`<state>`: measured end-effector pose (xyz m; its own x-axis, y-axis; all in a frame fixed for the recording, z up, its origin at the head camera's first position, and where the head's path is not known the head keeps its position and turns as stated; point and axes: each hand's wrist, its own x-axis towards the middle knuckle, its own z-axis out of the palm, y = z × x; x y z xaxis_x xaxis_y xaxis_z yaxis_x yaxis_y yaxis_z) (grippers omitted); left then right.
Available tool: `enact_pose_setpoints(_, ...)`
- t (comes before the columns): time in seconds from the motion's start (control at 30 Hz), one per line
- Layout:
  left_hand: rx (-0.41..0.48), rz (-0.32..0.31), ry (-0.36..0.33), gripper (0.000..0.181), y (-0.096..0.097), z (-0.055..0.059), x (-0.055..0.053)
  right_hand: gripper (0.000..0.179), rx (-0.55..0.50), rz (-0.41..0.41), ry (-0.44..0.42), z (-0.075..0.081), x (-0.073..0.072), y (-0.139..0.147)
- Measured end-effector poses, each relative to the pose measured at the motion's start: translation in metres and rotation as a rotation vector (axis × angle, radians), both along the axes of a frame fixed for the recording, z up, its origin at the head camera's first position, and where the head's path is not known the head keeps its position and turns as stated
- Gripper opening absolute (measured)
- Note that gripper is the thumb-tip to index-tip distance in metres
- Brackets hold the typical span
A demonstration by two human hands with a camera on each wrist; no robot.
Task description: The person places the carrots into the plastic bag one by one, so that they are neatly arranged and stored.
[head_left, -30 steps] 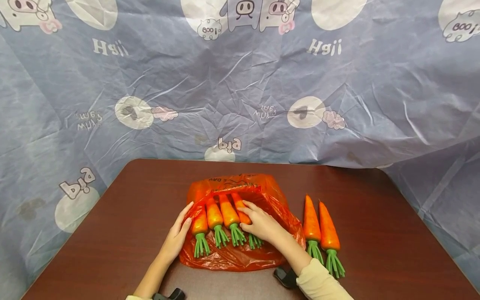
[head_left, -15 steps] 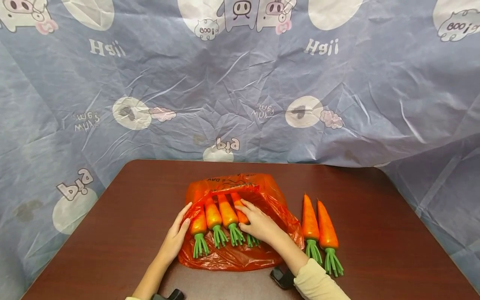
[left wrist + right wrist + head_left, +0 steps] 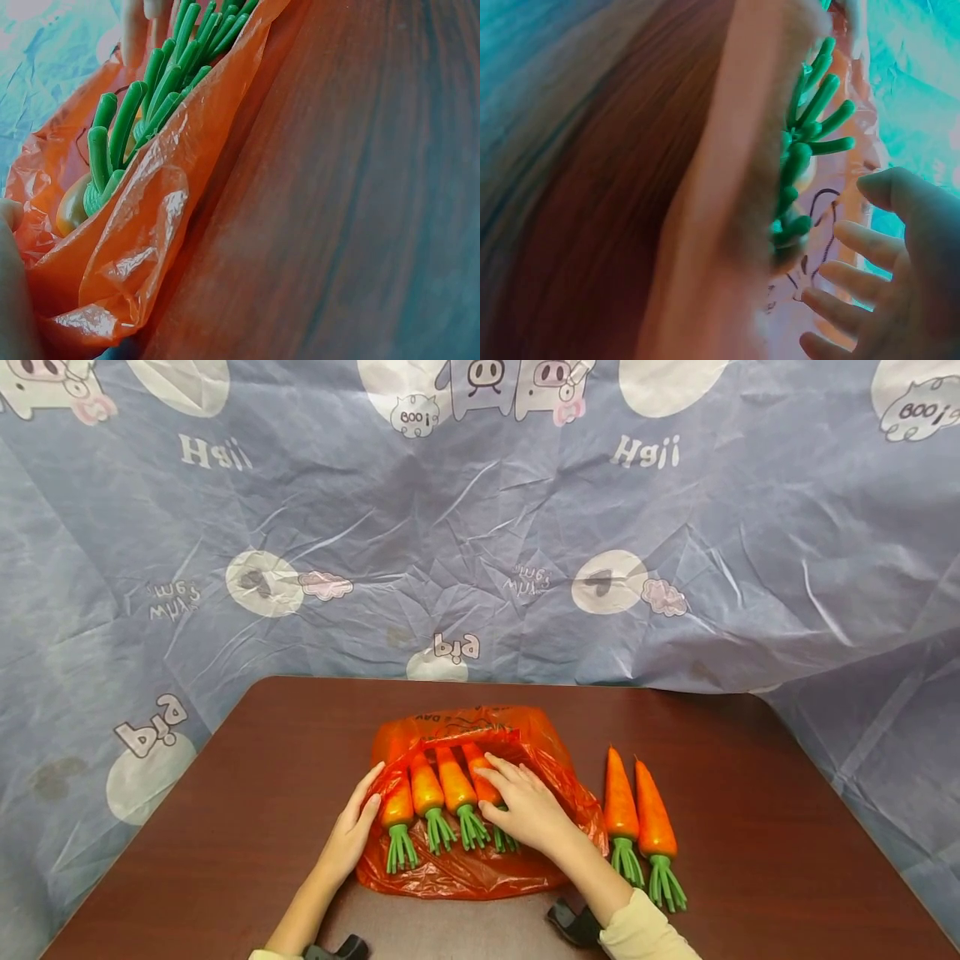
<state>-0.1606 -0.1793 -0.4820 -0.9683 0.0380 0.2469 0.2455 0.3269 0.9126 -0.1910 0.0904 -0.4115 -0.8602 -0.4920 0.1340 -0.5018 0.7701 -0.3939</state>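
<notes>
A thin red plastic bag (image 3: 465, 883) lies on the table with its mouth toward me. Several carrots, including one carrot (image 3: 427, 790) near the middle, lie side by side inside, green tops (image 3: 161, 97) at the mouth. At the bag's left edge my left hand (image 3: 349, 837) holds the film between thumb and fingers. Over the rightmost carrot in the bag (image 3: 480, 772) hovers my right hand (image 3: 531, 810), fingers spread and gripping nothing; the right wrist view shows the right hand (image 3: 900, 285) apart from the green stems (image 3: 817, 120).
Outside the bag, to its right, two more carrots lie together, a left one (image 3: 621, 802) and a right one (image 3: 656, 814). The dark brown table (image 3: 247, 827) reaches back to a wrinkled blue-grey patterned cloth (image 3: 390, 527). Black wrist devices show on both forearms.
My right hand has loosened from the rightmost carrot in the bag and shifted slightly right, its fingers spreading. The left hand stays at the bag's edge.
</notes>
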Motion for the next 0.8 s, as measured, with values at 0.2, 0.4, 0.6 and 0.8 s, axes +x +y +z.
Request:
enact_pose_setpoints(0.2, 0.012, -0.011, 0.006, 0.044, 0.001, 0.002, 0.000, 0.051, 0.002, -0.011, 0.072, 0.007, 0.009, 0.004)
enact_pose_setpoints(0.4, 0.008, -0.004, 0.003, 0.044, 0.001, 0.003, 0.000, 0.052, -0.004, 0.001, 0.123, 0.014, 0.018, 0.009)
enact_pose_setpoints(0.6, -0.001, 0.003, -0.005, 0.044, 0.000, 0.002, 0.000, 0.053, 0.029, 0.006, 0.248, 0.021, 0.028, 0.018)
enact_pose_setpoints(0.8, -0.032, 0.019, -0.012, 0.044, 0.000, 0.002, 0.000, 0.055, 0.080, -0.032, 0.356, 0.020, 0.034, 0.033)
